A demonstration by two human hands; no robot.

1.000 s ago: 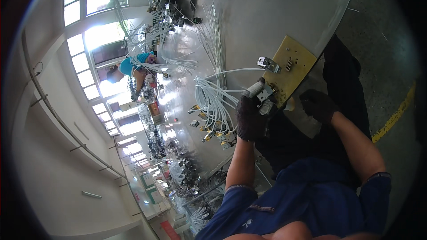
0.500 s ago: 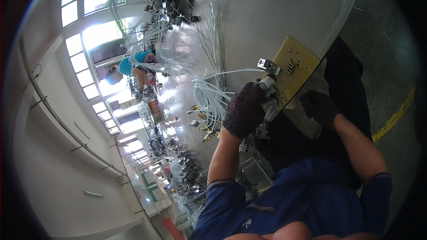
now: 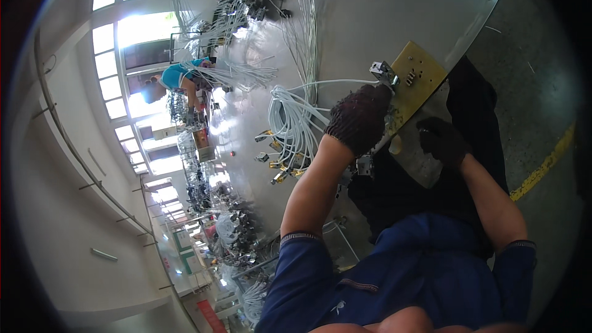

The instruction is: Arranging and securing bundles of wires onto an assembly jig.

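My left hand [image 3: 361,117], in a dark knitted glove, is closed at the left edge of a yellowish plate [image 3: 422,80] with holes and several small pins. What its fingers grip is hidden beneath the glove. Just beyond the fingertips sits a shiny metal bracket [image 3: 383,72], with a white cable [image 3: 339,81] running left from it. My right hand [image 3: 444,142], in a dark glove too, is held off the table's edge over my lap. Its fingers are curled, and anything inside them is out of sight.
A coiled bundle of white cables [image 3: 287,117] with metal and yellow end fittings lies left of my left hand. Straight white cables [image 3: 303,43] lie farther off on the metal table [image 3: 364,12]. Across it, a person in a turquoise top [image 3: 177,76] bends over more cables.
My left hand has moved slightly up and right, covering the pale cylindrical part that showed at its fingers. The bracket stands more upright at the plate's edge. My right hand has barely moved.
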